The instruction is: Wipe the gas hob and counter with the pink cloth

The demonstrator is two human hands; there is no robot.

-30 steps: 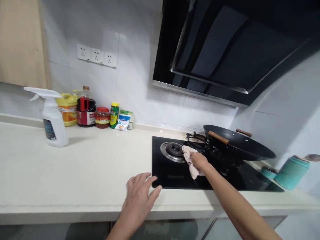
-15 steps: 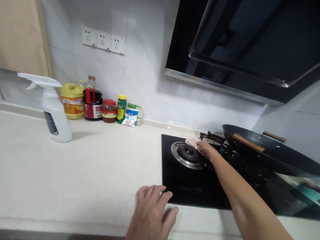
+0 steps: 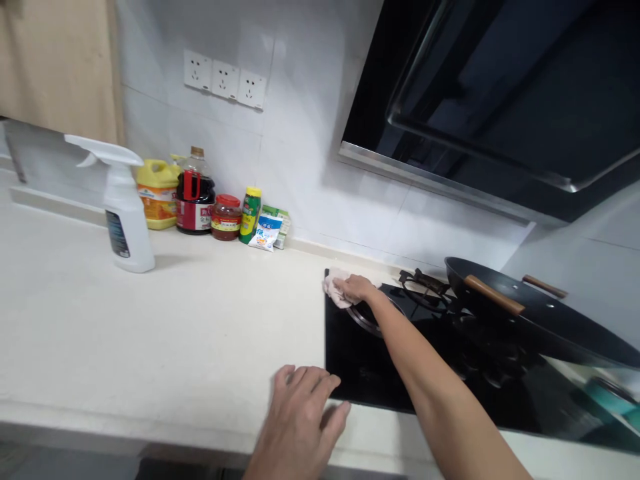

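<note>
My right hand [image 3: 356, 288] presses a pale pinkish cloth [image 3: 339, 293] onto the back left corner of the black glass gas stove [image 3: 360, 367]. Its fingers are closed on the cloth, and my forearm crosses over the left burner [image 3: 367, 321], hiding much of it. My left hand [image 3: 303, 417] hovers over or rests on the counter's front part, beside the stove's front left corner. Its fingers are apart and slightly bent, with nothing in them.
A black wok [image 3: 530, 307] with wooden handles sits on the right burner. The range hood [image 3: 500, 100] hangs above. Along the wall stand a yellow jug [image 3: 157, 193], a soy sauce bottle [image 3: 195, 200], a red-lidded jar [image 3: 227, 219] and a white spray bottle [image 3: 127, 220].
My right hand has slid the cloth leftward, from behind the left burner to the stove's back left corner. My left hand stays almost in place; the view has shifted slightly.
</note>
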